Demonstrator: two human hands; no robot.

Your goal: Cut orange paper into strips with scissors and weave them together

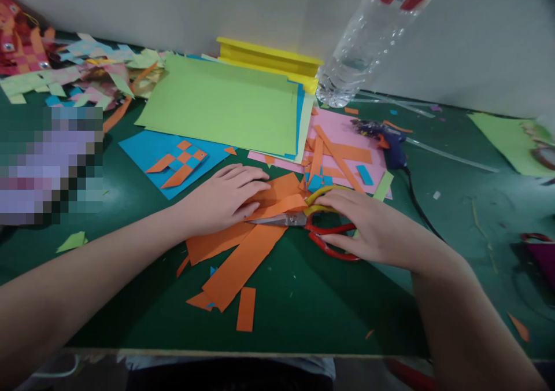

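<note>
My right hand [364,223] grips a pair of scissors [299,220] by its yellow and red handles. The blades point left and lie at an orange paper strip [281,206]. My left hand [221,197] holds orange paper [284,185] just left of the blades, with fingers and thumb around its edge; the part under the palm is hidden. Below, a wide orange strip [243,269] slants across the table beside a small orange rectangle [246,309]. Behind my left hand, a woven orange and blue paper fish [182,162] rests on a blue sheet [160,142].
Green sheets [225,102] are stacked at the back before a yellow folded strip [269,55]. A water bottle [359,44], a glue gun [392,145] with its cord, and pink paper [333,128] with scraps are on the right. Paper cuttings [99,73] and a blurred-out object [47,165] are left.
</note>
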